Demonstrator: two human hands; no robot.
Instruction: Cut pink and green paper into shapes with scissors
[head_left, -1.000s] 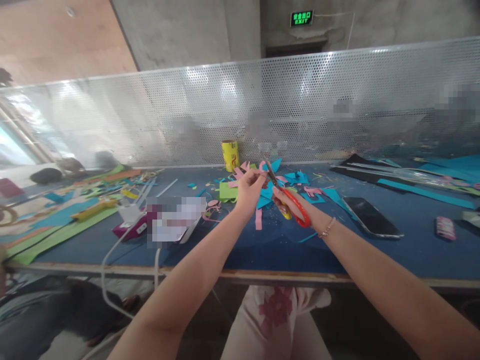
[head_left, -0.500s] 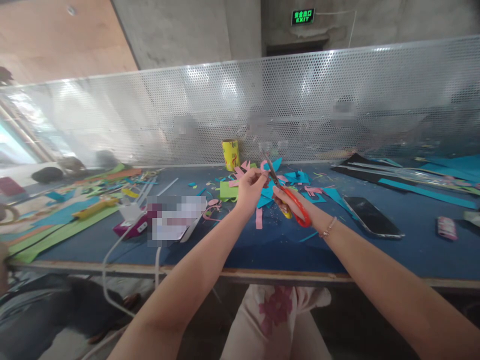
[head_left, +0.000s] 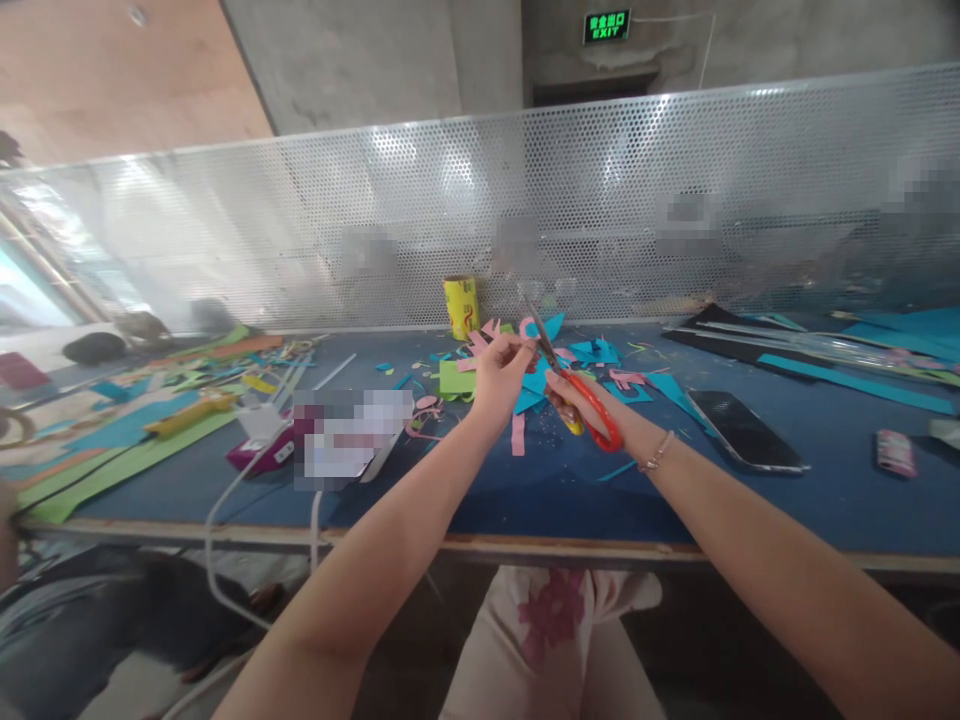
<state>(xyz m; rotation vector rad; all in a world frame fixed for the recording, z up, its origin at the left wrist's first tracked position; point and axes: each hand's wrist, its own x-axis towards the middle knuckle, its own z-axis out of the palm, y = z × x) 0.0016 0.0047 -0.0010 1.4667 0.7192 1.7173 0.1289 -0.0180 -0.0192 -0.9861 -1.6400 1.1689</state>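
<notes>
My left hand [head_left: 504, 372] pinches a small curved pink piece, paper or felt [head_left: 527, 326], at its fingertips. In my right hand [head_left: 561, 392] are scissors [head_left: 598, 412] with red handles, yellow showing on the lower handle. Their metal blades point up and away, right beside the pink piece; whether they touch it I cannot make out. Under and around both hands lies a heap of cut blue scraps [head_left: 532, 392], green scraps [head_left: 456, 381] and pink scraps [head_left: 518, 436].
Behind the heap stands a yellow cylinder [head_left: 461, 307], before a perforated metal screen [head_left: 420, 230]. A black phone [head_left: 746, 430] and a small pink item [head_left: 895, 454] lie right. On the left are a purple device with a white cable [head_left: 262, 450] and coloured sheets [head_left: 112, 460].
</notes>
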